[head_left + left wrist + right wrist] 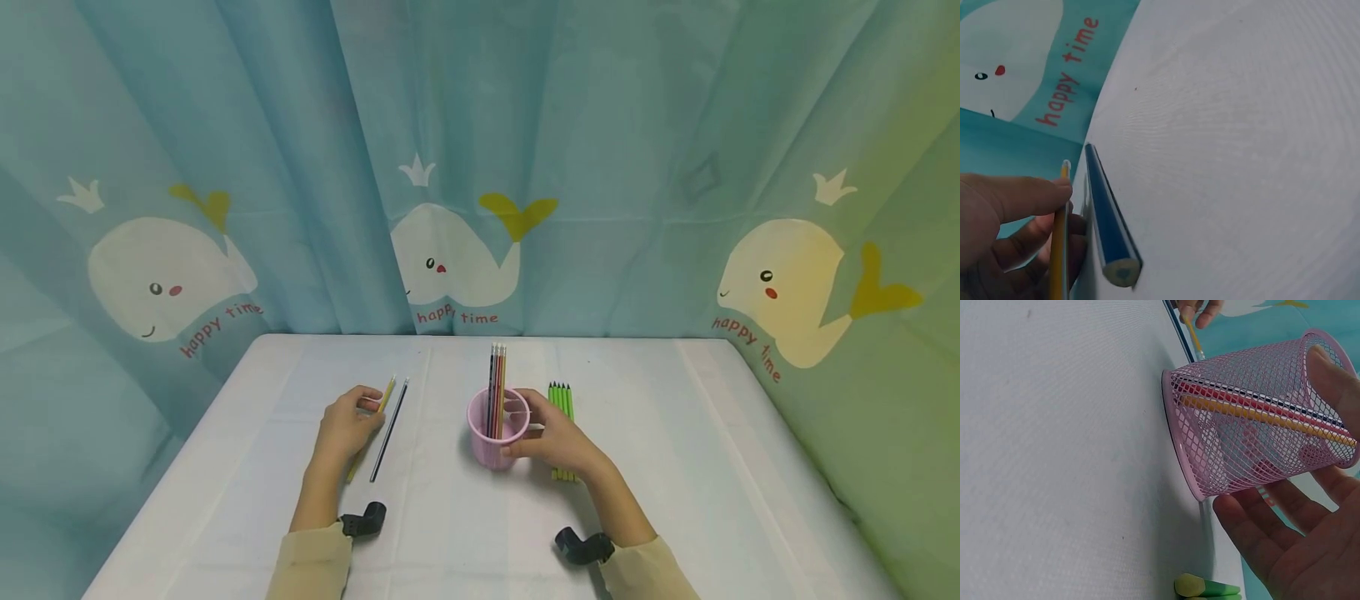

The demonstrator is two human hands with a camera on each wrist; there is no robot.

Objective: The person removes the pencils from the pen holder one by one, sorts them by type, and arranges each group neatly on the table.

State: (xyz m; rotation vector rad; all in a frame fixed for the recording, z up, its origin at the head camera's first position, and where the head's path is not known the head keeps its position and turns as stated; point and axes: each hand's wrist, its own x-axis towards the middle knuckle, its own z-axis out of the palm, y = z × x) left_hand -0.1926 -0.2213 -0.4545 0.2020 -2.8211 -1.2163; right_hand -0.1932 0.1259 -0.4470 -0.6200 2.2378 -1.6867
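Observation:
Near the left side of the table, my left hand point(347, 427) pinches a yellow pencil point(1059, 256) between thumb and fingers. Close to its right lies a dark blue pencil point(389, 431), its flat cut end facing the camera in the left wrist view. My right hand point(561, 439) grips a pink mesh pencil cup point(491, 455) from the right, thumb at the rim and fingers around the far side. The cup is upright and holds several pencils point(498, 375) in dark, red and yellow-orange; its base is at or very near the tabletop.
Several green pencils point(560, 395) lie side by side just right of the cup, partly behind my right hand. A white cloth covers the table point(450, 533). Behind its far edge hangs a blue-green curtain point(622, 167) with whale prints.

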